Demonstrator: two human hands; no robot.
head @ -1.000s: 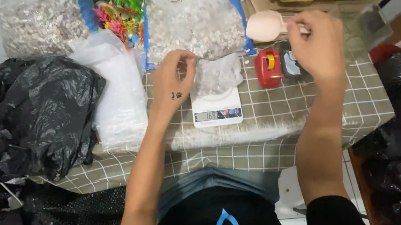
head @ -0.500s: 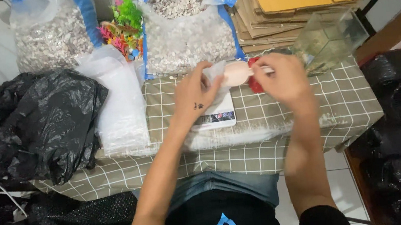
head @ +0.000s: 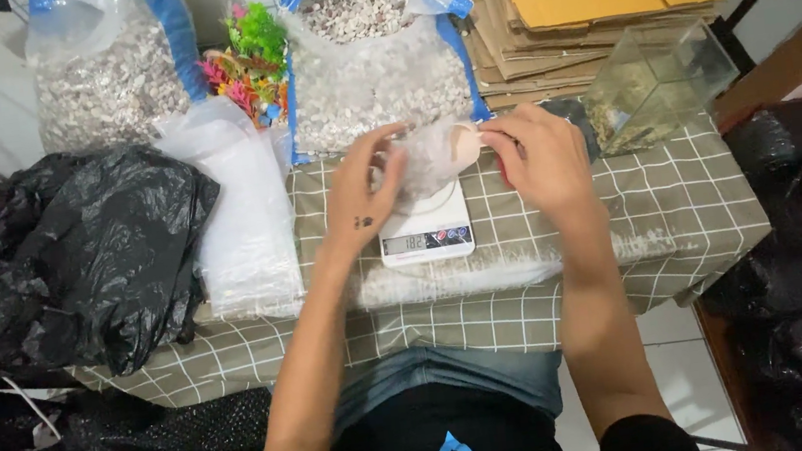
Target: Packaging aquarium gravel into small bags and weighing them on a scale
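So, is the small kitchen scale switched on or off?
On. The white scale has dark digits lit on its display, under the clear bag that both hands hold.

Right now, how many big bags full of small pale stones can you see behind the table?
2. One big bag stands at the back left, beside the colourful plastic plants. The other big bag stands at the back middle, left of the cardboard stack. More may be hidden.

Both bare forearms are extended forward and angled inward. The left hand is held palm-down with fingers curled; the right hand is closed, fingertips turned toward the left.
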